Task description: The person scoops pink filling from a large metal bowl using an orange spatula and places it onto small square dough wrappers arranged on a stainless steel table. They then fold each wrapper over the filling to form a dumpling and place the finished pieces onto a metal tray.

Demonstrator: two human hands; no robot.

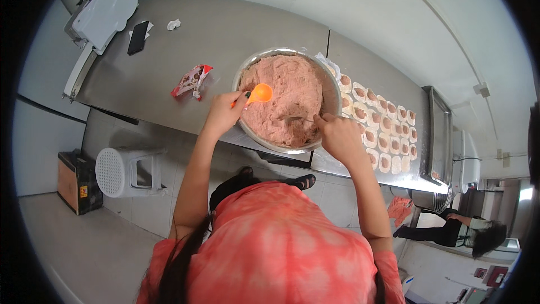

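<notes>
Gripping perhaps a spoon (297, 117), right hand (339, 136) curled

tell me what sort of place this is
Probably a small commercial food-prep kitchen: a big round steel bowl holds a large mass of pink minced mixture, and rows of pale flat wrapper-like pieces, most topped with dabs, lie on a long grey metal worktop.
</notes>
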